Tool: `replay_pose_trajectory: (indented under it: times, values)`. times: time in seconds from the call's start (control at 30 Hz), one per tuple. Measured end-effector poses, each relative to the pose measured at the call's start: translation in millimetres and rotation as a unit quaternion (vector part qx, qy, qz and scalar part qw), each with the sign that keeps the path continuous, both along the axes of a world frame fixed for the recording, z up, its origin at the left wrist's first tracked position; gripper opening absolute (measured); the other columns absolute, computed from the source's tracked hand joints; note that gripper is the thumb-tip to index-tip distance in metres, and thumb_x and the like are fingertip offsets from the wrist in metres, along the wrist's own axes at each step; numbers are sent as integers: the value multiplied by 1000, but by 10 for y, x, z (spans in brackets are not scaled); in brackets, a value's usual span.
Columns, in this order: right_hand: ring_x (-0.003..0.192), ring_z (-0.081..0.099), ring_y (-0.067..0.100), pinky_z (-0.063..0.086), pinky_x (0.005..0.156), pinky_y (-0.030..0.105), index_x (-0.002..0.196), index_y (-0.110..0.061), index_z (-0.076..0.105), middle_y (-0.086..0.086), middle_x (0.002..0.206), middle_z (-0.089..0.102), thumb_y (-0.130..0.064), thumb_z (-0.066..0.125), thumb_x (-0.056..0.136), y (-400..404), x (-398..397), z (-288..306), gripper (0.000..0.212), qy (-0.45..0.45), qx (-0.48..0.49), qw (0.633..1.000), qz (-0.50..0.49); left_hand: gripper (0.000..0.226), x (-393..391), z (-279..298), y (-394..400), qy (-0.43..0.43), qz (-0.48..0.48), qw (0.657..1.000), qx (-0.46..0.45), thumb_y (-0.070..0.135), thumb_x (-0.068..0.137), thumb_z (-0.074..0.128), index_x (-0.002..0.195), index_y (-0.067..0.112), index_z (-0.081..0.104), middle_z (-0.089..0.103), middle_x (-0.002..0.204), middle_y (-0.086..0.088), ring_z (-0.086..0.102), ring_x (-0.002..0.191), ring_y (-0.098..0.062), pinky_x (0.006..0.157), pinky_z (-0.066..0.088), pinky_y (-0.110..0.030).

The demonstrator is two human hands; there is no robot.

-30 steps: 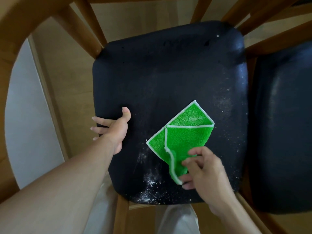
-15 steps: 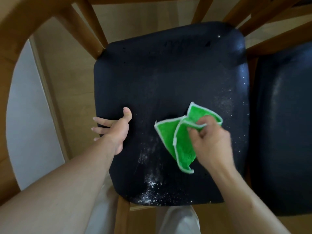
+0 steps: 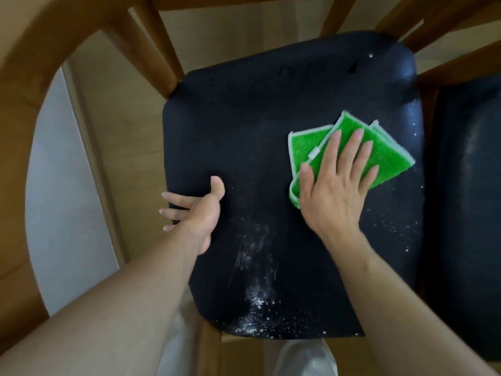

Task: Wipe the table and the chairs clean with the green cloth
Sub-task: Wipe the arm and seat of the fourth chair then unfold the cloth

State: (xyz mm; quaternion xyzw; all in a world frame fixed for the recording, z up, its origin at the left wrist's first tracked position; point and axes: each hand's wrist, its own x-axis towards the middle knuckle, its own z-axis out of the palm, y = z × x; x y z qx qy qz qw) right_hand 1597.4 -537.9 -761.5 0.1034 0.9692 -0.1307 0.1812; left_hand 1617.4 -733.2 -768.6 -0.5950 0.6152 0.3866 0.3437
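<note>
A wooden chair with a black padded seat (image 3: 257, 126) fills the view from above. The folded green cloth (image 3: 385, 156) with white edging lies on the right side of the seat. My right hand (image 3: 336, 185) presses flat on the cloth, fingers straight and spread. My left hand (image 3: 200, 210) grips the seat's left edge, thumb on top and fingers curled down over the side. White powder (image 3: 257, 297) is scattered over the seat's near part, and specks dot the right edge.
A second black chair seat (image 3: 466, 213) stands close on the right. Wooden back slats (image 3: 160, 50) rise at the far side. A curved wooden table edge (image 3: 24, 85) runs along the left above a light floor (image 3: 59, 213).
My right hand went from pinching the cloth's near corner to pressing it flat, sliding it up and to the right across the seat. The left hand has not moved.
</note>
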Motion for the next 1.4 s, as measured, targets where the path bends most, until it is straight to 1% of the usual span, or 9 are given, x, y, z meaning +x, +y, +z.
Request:
replay_pose_trajectory:
  times: [0.1, 0.23, 0.37, 0.5, 0.67, 0.9, 1.03, 1.1, 1.4]
  values:
    - [145, 0, 44, 2, 112, 63, 153, -7, 6, 22, 159, 1, -51, 19, 100, -107, 12, -80, 70, 28, 38, 998, 47, 124, -21, 22, 13, -3, -3, 1000, 2, 88, 61, 42, 140, 27, -31, -35, 151, -1, -20, 143, -25, 116, 2, -52]
    - [146, -3, 33, -1, 114, 58, 154, -16, 9, 10, 160, 3, -50, 24, 98, -250, 972, -21, 68, -15, -12, 954, 301, 124, -46, 50, 26, -9, -15, 1000, 1, 88, 62, 40, 141, 24, -30, -33, 152, -4, -21, 142, -26, 116, 0, -50]
    - [138, 35, 27, 12, 113, 51, 148, -22, 36, 1, 155, 22, -50, 33, 92, -150, 1966, 103, 62, -66, -66, 888, 450, 122, -45, 38, 27, -5, -13, 1000, 13, 87, 64, 40, 140, 26, -33, -35, 151, -3, -19, 143, -25, 115, 2, -51]
    - [130, 47, 37, 28, 107, 58, 146, -16, 29, 8, 151, 31, -46, 36, 92, -264, 1618, 56, 63, -14, -44, 941, 334, 117, -44, 42, 54, -1, -14, 1000, 6, 85, 70, 39, 140, 24, -32, -35, 151, -5, -18, 143, -26, 115, 2, -51]
    - [142, 14, 48, 15, 108, 67, 152, -3, 15, 25, 157, 16, -47, 28, 100, -632, 160, -115, 69, 29, 28, 993, 107, 115, -54, 49, 51, -7, -30, 1000, 0, 84, 71, 38, 141, 23, -31, -32, 152, -7, -17, 143, -30, 115, 3, -53]
    - [146, 4, 40, 2, 113, 61, 153, -9, 3, 15, 161, 3, -45, 22, 99, -608, 717, -63, 68, 13, 35, 964, 262, 120, -69, 99, 29, -13, -33, 999, 13, 88, 65, 39, 140, 25, -32, -33, 152, -6, -19, 142, -29, 115, 2, -52]
    - [139, 31, 28, 20, 110, 57, 149, -17, 22, 4, 152, 36, -45, 30, 90, -382, 2020, 123, 66, -69, -8, 901, 429, 117, -66, 107, 20, -14, -21, 999, 37, 86, 70, 38, 142, 22, -28, -32, 152, -6, -16, 144, -28, 115, 4, -52]
    - [136, 35, 25, 15, 111, 51, 153, -19, 16, -3, 154, 26, -46, 31, 89, -245, 2186, 102, 71, -97, -23, 884, 457, 117, -63, 99, 15, -6, -16, 999, 38, 85, 70, 40, 139, 25, -33, -36, 150, -3, -17, 143, -26, 115, 5, -52]
    - [144, 14, 38, 17, 111, 60, 154, -15, 7, 11, 160, 18, -49, 30, 100, -631, 503, -95, 68, 24, 31, 977, 209, 118, -75, 107, 30, -10, -32, 999, 27, 85, 70, 39, 136, 27, -38, -39, 149, -5, -20, 142, -30, 115, 5, -53]
